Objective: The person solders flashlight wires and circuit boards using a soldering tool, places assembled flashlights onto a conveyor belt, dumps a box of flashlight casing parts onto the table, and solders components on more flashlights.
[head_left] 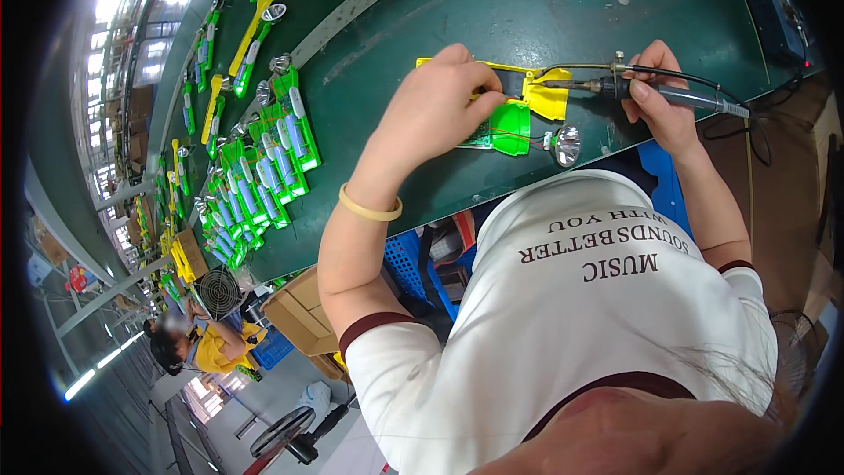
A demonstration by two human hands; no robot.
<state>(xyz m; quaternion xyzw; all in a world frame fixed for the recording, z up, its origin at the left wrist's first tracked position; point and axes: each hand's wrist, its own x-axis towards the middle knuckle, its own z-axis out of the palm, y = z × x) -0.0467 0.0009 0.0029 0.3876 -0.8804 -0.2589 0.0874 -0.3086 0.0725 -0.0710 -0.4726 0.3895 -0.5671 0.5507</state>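
Observation:
My right hand (666, 110) grips a soldering iron (694, 97) with a thin solder-feed tube (580, 67) clamped along it. The iron's tip points left, at the wide end of a yellow flashlight casing half (551, 102). My left hand (432, 105) lies over the casing's narrow part, thumb and fingers pinched close together; what is between them is hidden. Below the fingertips is a green casing half (511, 130), with part of a circuit board (479, 135) showing. Thin wires link it to a silver reflector lamp head (567, 146) near the bench edge.
Rows of green flashlight halves with batteries (264, 171) crowd the green bench (369, 62) at left. Farther left are more yellow and green casings. A dark box (774, 0) stands far right. A blue crate (404, 259) and cardboard box (303, 312) sit below the bench. Another person (215, 347) works at lower left.

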